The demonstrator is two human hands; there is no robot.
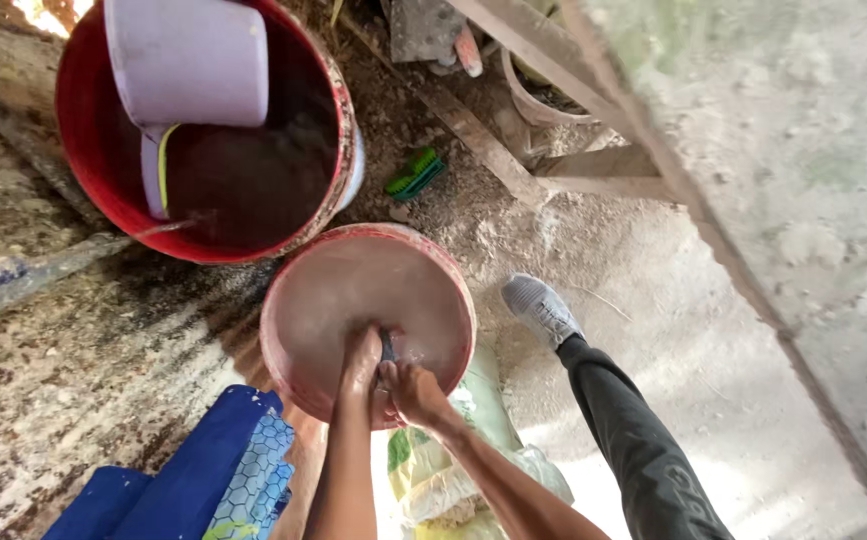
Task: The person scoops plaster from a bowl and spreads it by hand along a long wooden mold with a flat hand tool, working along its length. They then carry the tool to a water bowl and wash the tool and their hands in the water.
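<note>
Together, left hand [362, 358] and right hand [409, 388] clench a dark handle [387, 347].

A round red plastic bucket [368, 300] is showing pale grey inside; a blue honeycomb-patterned bag [244, 470] is lying alongside.

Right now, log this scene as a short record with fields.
Setting: dusty ground with wooden planks
Left hand: gripping a dark handle inside the smaller red bucket
Right hand: on the same handle, just below
Bucket contents: pale, thick mix
Larger red bucket: dark liquid, lilac container resting in it
Nearby: green brush, blue sack, grey shoe
</note>
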